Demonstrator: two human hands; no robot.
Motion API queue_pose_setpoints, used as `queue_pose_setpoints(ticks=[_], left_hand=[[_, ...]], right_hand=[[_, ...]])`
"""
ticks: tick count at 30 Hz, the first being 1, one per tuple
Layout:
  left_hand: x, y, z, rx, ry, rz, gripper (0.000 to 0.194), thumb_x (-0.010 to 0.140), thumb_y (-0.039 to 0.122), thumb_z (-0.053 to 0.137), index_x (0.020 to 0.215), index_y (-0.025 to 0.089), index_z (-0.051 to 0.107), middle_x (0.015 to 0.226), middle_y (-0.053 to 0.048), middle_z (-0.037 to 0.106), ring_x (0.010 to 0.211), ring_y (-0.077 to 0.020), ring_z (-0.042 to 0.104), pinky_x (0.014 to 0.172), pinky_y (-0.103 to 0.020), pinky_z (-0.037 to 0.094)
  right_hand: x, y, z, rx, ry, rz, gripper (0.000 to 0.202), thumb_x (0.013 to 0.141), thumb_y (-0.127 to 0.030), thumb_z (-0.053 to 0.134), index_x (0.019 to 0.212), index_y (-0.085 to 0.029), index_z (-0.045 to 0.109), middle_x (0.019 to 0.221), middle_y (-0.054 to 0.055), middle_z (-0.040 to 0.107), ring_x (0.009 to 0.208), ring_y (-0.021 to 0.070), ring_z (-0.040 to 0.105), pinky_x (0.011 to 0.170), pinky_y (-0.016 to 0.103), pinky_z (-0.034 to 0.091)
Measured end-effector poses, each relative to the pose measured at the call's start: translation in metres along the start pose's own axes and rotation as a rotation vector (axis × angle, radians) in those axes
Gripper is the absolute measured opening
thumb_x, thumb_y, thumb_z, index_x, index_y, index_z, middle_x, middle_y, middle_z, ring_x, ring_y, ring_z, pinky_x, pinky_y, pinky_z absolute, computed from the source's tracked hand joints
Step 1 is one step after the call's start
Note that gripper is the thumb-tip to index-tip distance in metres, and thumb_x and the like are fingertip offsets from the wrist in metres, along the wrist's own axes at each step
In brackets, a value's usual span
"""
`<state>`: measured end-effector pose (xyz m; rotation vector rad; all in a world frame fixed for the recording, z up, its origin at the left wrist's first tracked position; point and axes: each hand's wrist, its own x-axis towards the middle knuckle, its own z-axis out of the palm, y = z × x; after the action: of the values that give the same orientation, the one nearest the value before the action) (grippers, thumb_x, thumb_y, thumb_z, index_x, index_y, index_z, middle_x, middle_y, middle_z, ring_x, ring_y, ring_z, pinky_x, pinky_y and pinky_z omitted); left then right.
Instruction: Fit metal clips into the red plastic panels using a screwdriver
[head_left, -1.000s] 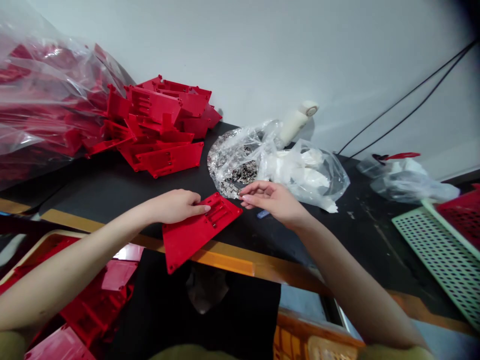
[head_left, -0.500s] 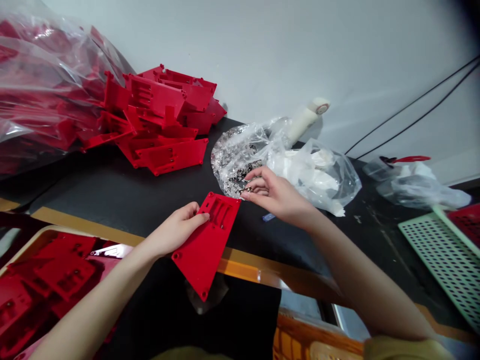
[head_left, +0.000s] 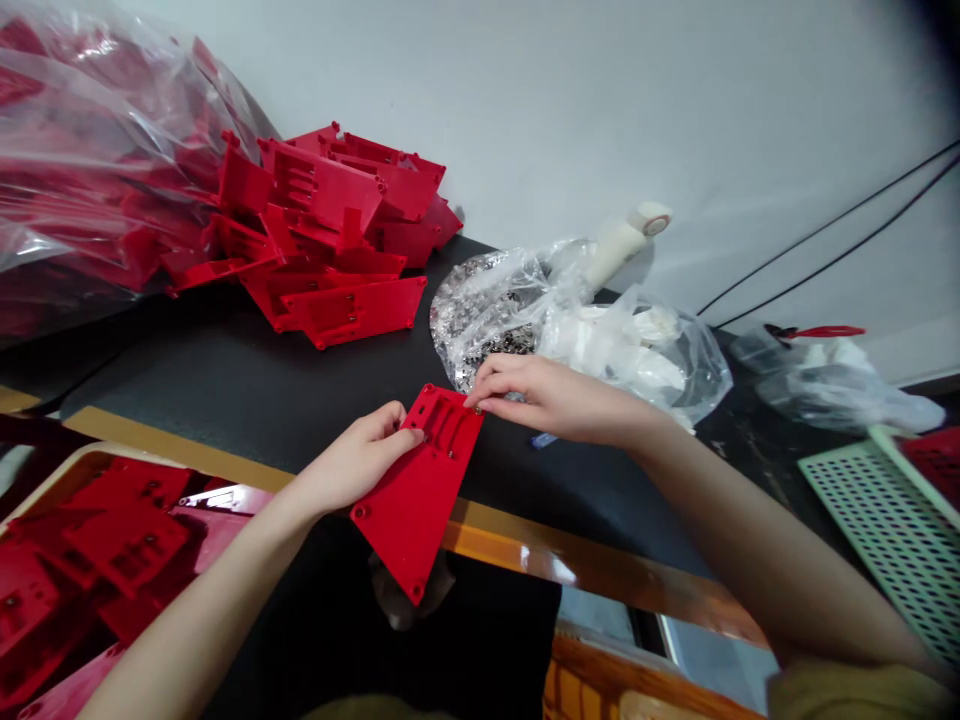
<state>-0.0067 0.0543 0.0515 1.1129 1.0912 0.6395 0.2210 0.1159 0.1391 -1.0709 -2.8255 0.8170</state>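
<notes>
And there it was, the red plate (head_left: 412, 500) out over the near edge of the black table (head_left: 225, 370), its lower corner hanging past the tape, the left hand (head_left: 367, 455) clamped on its left side, thumb on top. Crowding in just behind its upper end sat the clear bag of small metal parts (head_left: 487, 300), with a bag of white pieces (head_left: 637, 350) against it and a white bottle (head_left: 619, 250) leaning behind; the right hand (head_left: 544, 395) cut across the front of both bags. Over to the left rose a heap of red plates (head_left: 337, 225) spilling beside a big clear sack (head_left: 97, 170), more red pieces filled the cream-rimmed bin (head_left: 82, 450) below, and a green basket (head_left: 885, 540) closed off the far right. Now the change: half a second earlier the right hand was off the plate, pinching a metal piece by the bag's edge; here its fingertips had arrived at the plate's upper right corner, bunched together, though whether they gripped that piece I couldn't tell. The plate itself had barely shifted.
</notes>
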Motion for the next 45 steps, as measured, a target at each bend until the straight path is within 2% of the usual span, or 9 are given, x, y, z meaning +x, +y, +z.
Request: queue_pose_setpoints(ticks=[3, 7, 12, 15, 18, 24, 27, 33, 45], left_hand=[[0.001, -0.001, 0.000, 0.006, -0.001, 0.011, 0.031, 0.081, 0.048, 0.057, 0.081, 0.020, 0.046, 0.071, 0.003, 0.056, 0.062, -0.0131, 0.055, 0.056, -0.023, 0.042], [0.002, -0.001, 0.000, -0.003, -0.001, 0.013, 0.031, 0.080, 0.049, 0.057, 0.082, 0.020, 0.046, 0.072, 0.003, 0.057, 0.062, -0.0136, 0.055, 0.056, -0.023, 0.042], [0.002, -0.002, 0.000, 0.005, 0.007, 0.026, 0.032, 0.080, 0.050, 0.058, 0.081, 0.020, 0.046, 0.071, 0.002, 0.058, 0.062, -0.0137, 0.055, 0.055, -0.023, 0.042], [0.001, -0.001, 0.001, 0.014, 0.014, 0.021, 0.033, 0.080, 0.051, 0.058, 0.080, 0.021, 0.045, 0.070, 0.003, 0.058, 0.061, -0.0139, 0.055, 0.054, -0.023, 0.041], [0.001, 0.000, 0.001, 0.007, 0.021, 0.016, 0.034, 0.080, 0.051, 0.058, 0.078, 0.021, 0.043, 0.069, 0.003, 0.057, 0.061, -0.0135, 0.055, 0.054, -0.022, 0.040], [0.000, 0.000, 0.001, -0.012, 0.006, 0.012, 0.032, 0.080, 0.049, 0.058, 0.080, 0.020, 0.045, 0.070, 0.003, 0.057, 0.060, -0.0132, 0.054, 0.055, -0.023, 0.041], [0.001, 0.000, 0.001, -0.002, 0.008, 0.016, 0.032, 0.081, 0.050, 0.056, 0.081, 0.020, 0.046, 0.072, 0.003, 0.057, 0.063, -0.0137, 0.054, 0.056, -0.023, 0.041], [0.002, -0.003, -0.001, -0.017, -0.036, 0.048, 0.032, 0.084, 0.050, 0.056, 0.084, 0.020, 0.047, 0.076, 0.002, 0.057, 0.065, -0.0127, 0.054, 0.058, -0.023, 0.042], [0.002, -0.005, -0.002, 0.073, -0.003, 0.081, 0.033, 0.085, 0.052, 0.054, 0.087, 0.019, 0.049, 0.077, 0.001, 0.057, 0.065, -0.0133, 0.053, 0.057, -0.023, 0.042]], right_hand=[[0.008, -0.005, 0.010, -0.068, -0.013, 0.046, 0.019, 0.091, -0.015, 0.053, 0.100, -0.014, 0.070, 0.101, 0.009, 0.063, 0.089, 0.0171, 0.061, 0.078, 0.029, 0.046], [0.014, -0.013, 0.018, -0.099, 0.085, 0.113, 0.016, 0.086, -0.013, 0.058, 0.101, -0.013, 0.064, 0.091, 0.006, 0.066, 0.080, 0.0163, 0.062, 0.071, 0.028, 0.045], [0.010, -0.011, 0.002, 0.025, 0.186, 0.104, 0.009, 0.083, -0.013, 0.063, 0.091, -0.014, 0.068, 0.083, 0.003, 0.071, 0.077, 0.0136, 0.066, 0.070, 0.023, 0.047], [0.007, -0.008, -0.010, -0.024, 0.147, 0.012, 0.014, 0.087, -0.015, 0.060, 0.094, -0.016, 0.072, 0.094, 0.005, 0.073, 0.087, 0.0154, 0.067, 0.076, 0.026, 0.048], [0.008, -0.009, -0.009, -0.062, 0.065, -0.025, 0.019, 0.088, -0.013, 0.058, 0.099, -0.017, 0.072, 0.097, 0.005, 0.072, 0.090, 0.0163, 0.066, 0.079, 0.027, 0.048], [0.017, -0.016, 0.011, -0.124, 0.089, 0.197, 0.017, 0.081, -0.009, 0.063, 0.094, -0.017, 0.071, 0.083, 0.003, 0.073, 0.074, 0.0143, 0.066, 0.064, 0.022, 0.045], [0.019, -0.015, 0.016, -0.173, 0.081, 0.235, 0.015, 0.082, -0.012, 0.061, 0.090, -0.018, 0.072, 0.078, 0.002, 0.073, 0.070, 0.0147, 0.066, 0.062, 0.023, 0.043], [0.017, -0.013, 0.022, -0.284, 0.111, 0.180, 0.015, 0.087, -0.017, 0.057, 0.094, -0.018, 0.071, 0.093, 0.005, 0.075, 0.083, 0.0198, 0.068, 0.069, 0.027, 0.043], [0.012, -0.002, 0.025, -0.264, 0.167, 0.078, 0.016, 0.090, -0.019, 0.057, 0.097, -0.018, 0.071, 0.100, 0.006, 0.074, 0.093, 0.0209, 0.069, 0.081, 0.031, 0.050]])
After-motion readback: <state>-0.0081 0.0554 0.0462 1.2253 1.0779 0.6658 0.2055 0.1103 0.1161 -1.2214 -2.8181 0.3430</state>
